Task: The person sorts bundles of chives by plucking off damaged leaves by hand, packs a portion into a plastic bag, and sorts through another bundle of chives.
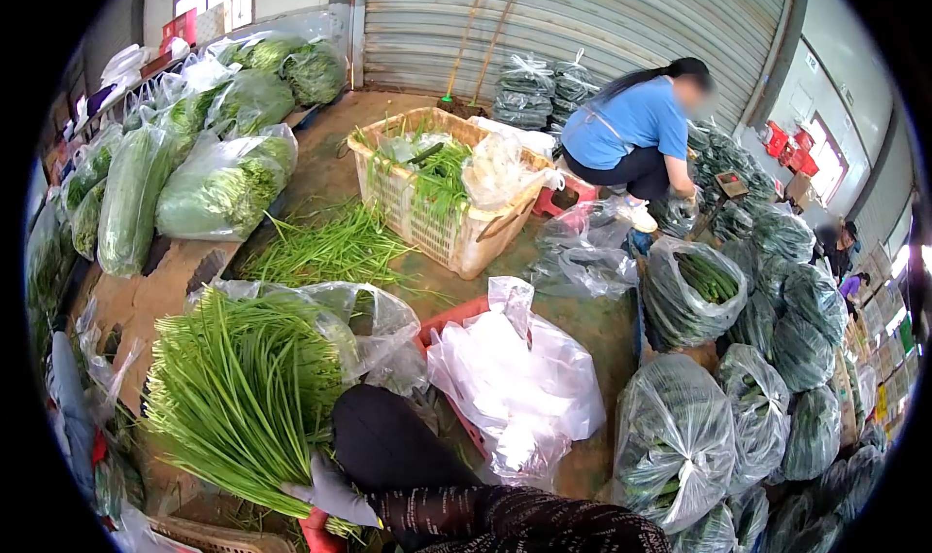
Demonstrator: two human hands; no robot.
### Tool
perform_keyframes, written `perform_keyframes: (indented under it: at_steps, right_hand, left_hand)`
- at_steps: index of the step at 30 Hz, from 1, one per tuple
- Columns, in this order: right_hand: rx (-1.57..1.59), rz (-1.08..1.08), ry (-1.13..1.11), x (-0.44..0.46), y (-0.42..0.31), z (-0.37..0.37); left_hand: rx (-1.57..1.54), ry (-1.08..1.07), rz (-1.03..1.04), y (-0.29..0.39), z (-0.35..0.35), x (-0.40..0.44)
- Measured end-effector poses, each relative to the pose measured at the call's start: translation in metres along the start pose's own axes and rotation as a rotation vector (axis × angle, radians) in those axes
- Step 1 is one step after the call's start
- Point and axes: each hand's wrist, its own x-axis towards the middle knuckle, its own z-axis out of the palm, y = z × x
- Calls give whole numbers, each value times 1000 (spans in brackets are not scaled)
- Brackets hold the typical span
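Note:
My right hand [338,495], in a grey glove below a dark patterned sleeve, is closed around the lower end of a large sheaf of long green stalks [243,388]. The stalks fan up and left, their pale ends at the upper left. Just below that hand a red patch [322,534] shows at the bottom edge; whether it is my left hand in a glove is unclear. Clear plastic film [383,325] lies behind the sheaf. Beside my dark-clothed knee, crumpled clear bags [519,383] cover a red crate [451,318].
Loose stalks [335,247] lie by a cream crate [456,228] holding greens. A person in blue [636,126] crouches behind, hands at a bag. Filled bags line the right [675,436] and upper left [228,184]. Two long-handled tools [466,38] lean on the shutter.

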Motion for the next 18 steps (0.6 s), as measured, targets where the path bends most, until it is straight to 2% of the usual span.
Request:
perform_keyframes:
  at_steps: [2, 4, 6, 8, 9, 11, 12, 13, 14, 16, 17, 18]
  right_hand:
    - [197, -50, 230, 1, 14, 15]
    - [263, -16, 190, -4, 20, 8]
    - [329, 26, 168, -6, 23, 3]
    - [392, 260, -79, -4, 28, 3]
    - [395, 268, -73, -4, 30, 3]
    - [635, 260, -339, -2, 30, -4]
    - [631, 257, -337, -1, 24, -13]
    - [569, 194, -324, -2, 17, -24]
    - [507, 133, -313, -3, 11, -32]
    - [756, 121, -223, 5, 44, 13]
    - [635, 125, -174, 4, 41, 9]
    - [691, 60, -136, 0, 40, 4]
  left_hand:
    - [33, 84, -69, 4, -5, -6]
    - [12, 111, -94, 3, -12, -5]
    - [-311, -334, 66, -33, -39, 62]
    - [-312, -352, 48, -31, -40, 62]
    - [-311, -359, 40, -29, -43, 58]
    - [-31, 11, -286, -1, -27, 18]
    - [-33, 6, -284, 1, -7, 18]
    - [155, -130, -49, 1, 15, 20]
    - [280, -195, 72, -7, 8, 37]
    - [514, -280, 341, -22, -4, 69]
    - [141, -456, 230, -28, -17, 93]
    - [-334, -446, -72, -36, -34, 112]
